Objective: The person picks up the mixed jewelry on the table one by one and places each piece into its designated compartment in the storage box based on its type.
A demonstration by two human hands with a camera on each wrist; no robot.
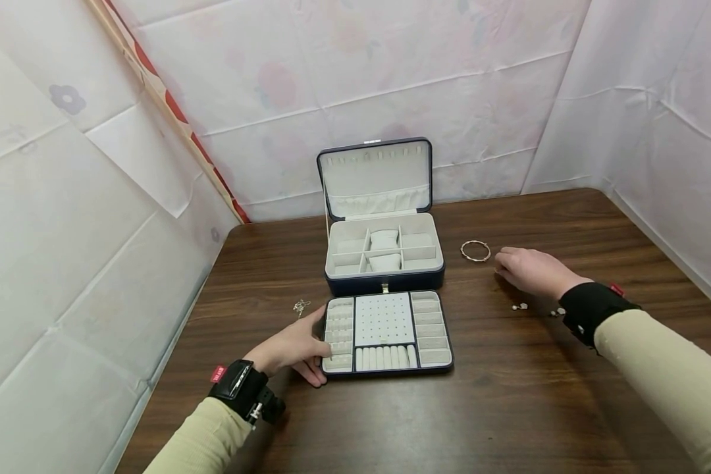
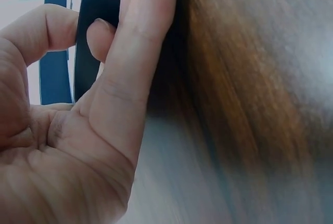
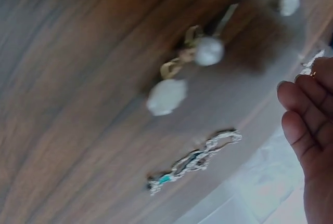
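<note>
Your left hand (image 1: 293, 349) pinches the jewelry tray's (image 1: 386, 332) left edge; its long axis runs crosswise before the open jewelry box (image 1: 382, 247). Your right hand (image 1: 530, 270), fingers relaxed, rests right of the box.

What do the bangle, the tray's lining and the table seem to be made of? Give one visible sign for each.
Bangle: probably metal, a thin, rosy gold ring with a shine.
Tray lining: likely pale grey velvet or suede-like fabric, matt and padded into rolls and slots.
Table: wood or wood-look laminate, dark brown with streaked grain and a slight sheen.
</note>
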